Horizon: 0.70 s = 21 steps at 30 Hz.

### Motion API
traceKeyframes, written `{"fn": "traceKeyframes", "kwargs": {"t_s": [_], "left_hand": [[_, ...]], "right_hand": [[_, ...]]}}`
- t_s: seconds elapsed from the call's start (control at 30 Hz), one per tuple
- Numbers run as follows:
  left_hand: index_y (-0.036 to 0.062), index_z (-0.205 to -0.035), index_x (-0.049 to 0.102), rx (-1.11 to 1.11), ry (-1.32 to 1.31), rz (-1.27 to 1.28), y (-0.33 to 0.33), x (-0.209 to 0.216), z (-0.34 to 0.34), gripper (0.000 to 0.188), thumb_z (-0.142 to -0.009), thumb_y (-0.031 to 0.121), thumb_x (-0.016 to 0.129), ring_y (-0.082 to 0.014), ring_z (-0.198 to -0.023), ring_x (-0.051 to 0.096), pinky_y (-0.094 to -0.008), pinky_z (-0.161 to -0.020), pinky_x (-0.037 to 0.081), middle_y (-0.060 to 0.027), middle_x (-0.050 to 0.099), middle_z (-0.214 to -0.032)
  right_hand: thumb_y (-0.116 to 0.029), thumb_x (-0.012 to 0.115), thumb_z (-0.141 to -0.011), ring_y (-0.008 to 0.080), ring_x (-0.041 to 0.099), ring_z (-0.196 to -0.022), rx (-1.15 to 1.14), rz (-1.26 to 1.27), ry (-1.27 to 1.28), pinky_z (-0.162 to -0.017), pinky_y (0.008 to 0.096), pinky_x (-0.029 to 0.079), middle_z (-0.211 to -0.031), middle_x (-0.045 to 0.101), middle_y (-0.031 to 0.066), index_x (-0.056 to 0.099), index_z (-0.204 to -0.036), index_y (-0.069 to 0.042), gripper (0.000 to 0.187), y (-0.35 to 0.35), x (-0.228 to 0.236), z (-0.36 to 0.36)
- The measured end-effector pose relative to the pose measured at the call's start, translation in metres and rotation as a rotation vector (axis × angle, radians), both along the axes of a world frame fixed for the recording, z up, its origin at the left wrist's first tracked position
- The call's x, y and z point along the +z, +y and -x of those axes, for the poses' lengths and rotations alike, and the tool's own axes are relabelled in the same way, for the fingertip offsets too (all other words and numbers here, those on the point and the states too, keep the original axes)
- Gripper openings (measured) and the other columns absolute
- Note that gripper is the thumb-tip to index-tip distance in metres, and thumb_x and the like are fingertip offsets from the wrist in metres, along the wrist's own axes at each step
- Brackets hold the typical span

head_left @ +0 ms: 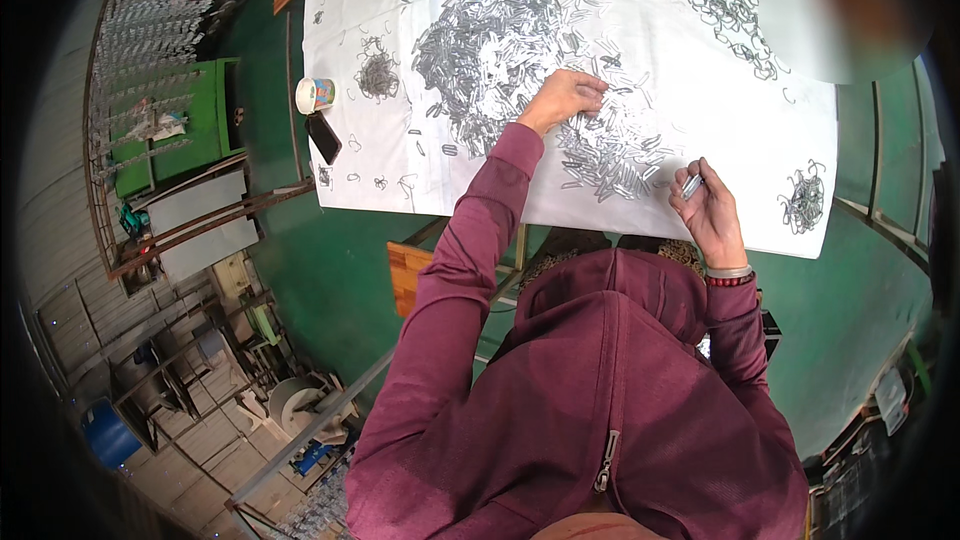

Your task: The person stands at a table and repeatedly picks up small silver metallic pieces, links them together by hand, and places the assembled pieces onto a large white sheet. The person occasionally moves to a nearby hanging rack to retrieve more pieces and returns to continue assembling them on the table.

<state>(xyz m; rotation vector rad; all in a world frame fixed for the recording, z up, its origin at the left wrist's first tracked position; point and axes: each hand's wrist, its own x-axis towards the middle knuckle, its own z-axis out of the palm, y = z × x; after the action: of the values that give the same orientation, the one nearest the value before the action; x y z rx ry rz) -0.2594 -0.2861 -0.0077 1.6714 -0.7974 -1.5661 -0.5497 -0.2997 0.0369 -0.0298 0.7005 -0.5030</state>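
My left hand [568, 100] reaches over the right side of a big heap of small shiny metal clips [490, 50]. Its fingers are drawn together; whatever is between them is too small to make out. My right hand [712, 215] is turned palm up near the table's front edge, with a few of the narrow metal clips [692, 186] between its curled fingers and thumb. Between the two hands lies a smaller, looser spread of the same elongated clips [612, 162].
A white cloth [480, 195] covers the table. Bent wire hooks lie in a far-right pile [715, 0], a right-hand cluster [803, 202] and a left-hand clump [377, 75]. At the left edge are a white tub [315, 95] and a dark phone [323, 138].
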Motion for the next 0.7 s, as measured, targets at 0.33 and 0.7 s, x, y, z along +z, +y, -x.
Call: {"fn": "traceKeyframes", "kwargs": {"t_s": [0.33,0.7], "left_hand": [[-0.0029,-0.097,0.068,-0.074,-0.273,-0.073,0.029,0.030,-0.008,0.022,-0.078,0.006,0.070,-0.0105,-0.071,0.064,-0.0228,-0.064,0.051,-0.0081,0.069,-0.080],[0.0006,-0.109,0.063,0.139,-0.865,0.314,0.063,-0.026,0.059,0.028,-0.080,-0.001,0.060,-0.0299,-0.083,0.061,-0.0362,-0.077,0.049,-0.0169,0.061,-0.096]], "right_hand": [[-0.019,0.038,-0.099,0.0203,0.053,-0.082,0.097,0.031,0.086,-0.076,0.0344,0.047,-0.086,0.053,0.0086,0.047,-0.094,-0.004,0.018,0.003,0.000,-0.016],[-0.022,0.036,-0.099,0.0198,0.055,-0.077,0.191,-0.016,0.146,-0.070,0.0323,0.048,-0.084,0.055,0.0071,0.050,-0.097,-0.004,0.022,0.025,-0.006,0.006]]}}
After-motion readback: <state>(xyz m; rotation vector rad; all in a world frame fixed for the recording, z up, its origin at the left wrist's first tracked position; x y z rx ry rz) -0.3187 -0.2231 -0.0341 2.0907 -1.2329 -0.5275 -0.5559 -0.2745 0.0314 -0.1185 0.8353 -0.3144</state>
